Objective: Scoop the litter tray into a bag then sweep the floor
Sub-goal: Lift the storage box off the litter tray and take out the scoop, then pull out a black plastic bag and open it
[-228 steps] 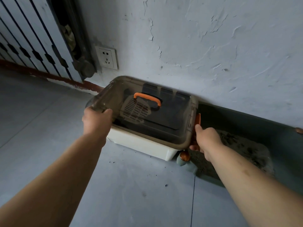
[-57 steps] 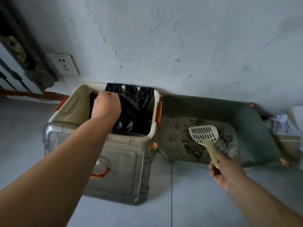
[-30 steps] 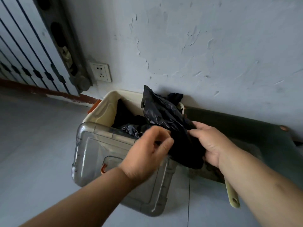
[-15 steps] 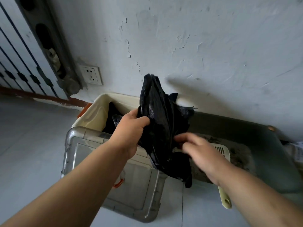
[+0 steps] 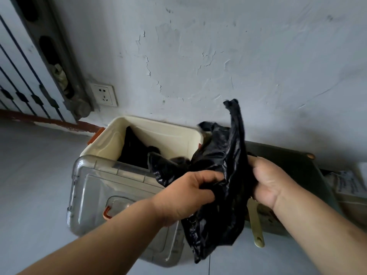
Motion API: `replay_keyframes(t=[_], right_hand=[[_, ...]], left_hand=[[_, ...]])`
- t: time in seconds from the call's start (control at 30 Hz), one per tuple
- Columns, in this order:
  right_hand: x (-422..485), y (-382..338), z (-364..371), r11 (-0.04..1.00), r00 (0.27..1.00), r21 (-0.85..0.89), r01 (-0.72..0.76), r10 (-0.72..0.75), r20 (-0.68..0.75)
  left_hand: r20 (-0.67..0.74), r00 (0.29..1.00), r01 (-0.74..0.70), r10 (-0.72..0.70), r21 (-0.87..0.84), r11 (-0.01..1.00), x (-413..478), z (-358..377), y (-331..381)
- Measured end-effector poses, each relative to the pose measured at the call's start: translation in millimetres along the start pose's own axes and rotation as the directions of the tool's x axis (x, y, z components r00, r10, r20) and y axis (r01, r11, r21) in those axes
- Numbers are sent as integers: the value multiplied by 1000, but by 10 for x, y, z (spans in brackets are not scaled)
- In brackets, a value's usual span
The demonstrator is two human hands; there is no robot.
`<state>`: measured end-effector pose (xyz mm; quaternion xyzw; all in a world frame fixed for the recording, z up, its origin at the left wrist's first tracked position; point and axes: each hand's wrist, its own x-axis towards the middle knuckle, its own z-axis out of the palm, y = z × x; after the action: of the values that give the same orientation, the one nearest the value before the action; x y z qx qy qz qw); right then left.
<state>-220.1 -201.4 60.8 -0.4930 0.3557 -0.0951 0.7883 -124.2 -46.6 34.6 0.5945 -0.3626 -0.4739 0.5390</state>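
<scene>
Inspector: Hands, state?

Clerk: Left hand (image 5: pixel 184 197) and right hand (image 5: pixel 272 181) both grip one black bag (image 5: pixel 222 161), fingers curled into the plastic. The hands are close together, with the bag bunched between them. Left takes the crumpled middle; right takes the side edge.

Inspector: Bag, position?

Clerk: Held in the air in front of the box's right corner. One strip sticks up past the box rim, against the wall (image 5: pixel 218 56). The lower end hangs below both hands, over the floor (image 5: pixel 29 175).

Inspector: Box?

Clerk: Cream box (image 5: pixel 156 126), open, set against the wall. More black plastic lies inside it. A clear grey lid (image 5: pixel 93 195) with an orange handle is just in front of the box, far edge against it. Whether it leans or lies flat, cannot tell.

Inspector: Tray?

Clerk: Dark green tray (image 5: pixel 282 153), right of the box, along the wall. Bag and right hand hide most of it, so its contents cannot be judged.

Inspector: Scoop?

Clerk: Cream scoop (image 5: pixel 256 227), right of the box. Only the handle shows, below the right hand, its end toward the floor. The head is hidden.

Inspector: Anything else?

Clerk: Socket (image 5: pixel 104 94) on the wall, up and left of the box. Printed pack (image 5: pixel 349 181) far right of the box, past the tray.
</scene>
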Motion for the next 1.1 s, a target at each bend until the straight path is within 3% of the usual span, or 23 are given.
replay_keyframes(t=[0.13, 0.2, 0.27, 0.37, 0.53, 0.63, 0.77, 0.93, 1.03, 1.1], right_hand=[[11, -51, -123, 990, 995, 94, 101, -102, 9], [4, -56, -134, 992, 993, 57, 117, -118, 16], [-8, -15, -116, 991, 992, -57, 122, -122, -1], [-33, 82, -107, 923, 989, -366, 116, -140, -41], [-142, 157, -143, 740, 986, -655, 153, -157, 54], [-198, 106, -239, 633, 984, -755, 171, -153, 95], [-248, -14, -426, 567, 979, -802, 188, -173, 107], [-387, -17, -719, 447, 961, -874, 191, -265, 75], [-470, -5, -945, 384, 954, -897, 221, -278, 116], [-478, 37, -1055, 354, 946, -901, 251, -289, 150]], left_hand=[[-83, 996, 27, -31, -54, 998, 9, 9, 8], [-161, 985, 43, -62, -122, 992, 35, -13, -4], [-253, 962, 49, -98, -192, 980, 58, -40, -17], [-344, 932, 28, -115, -247, 969, 68, -95, -16], [-153, 986, 42, -68, -171, 984, 119, 52, 56], [-235, 968, 61, -91, -131, 990, 226, 232, 85], [-354, 933, 91, -70, 45, 995, 406, 278, 123], [-350, 929, 146, -121, 45, 988, 522, 470, 268], [-287, 941, 174, -180, -47, 984, 589, 632, 395], [-235, 957, 180, -173, 8, 984, 625, 715, 451]])
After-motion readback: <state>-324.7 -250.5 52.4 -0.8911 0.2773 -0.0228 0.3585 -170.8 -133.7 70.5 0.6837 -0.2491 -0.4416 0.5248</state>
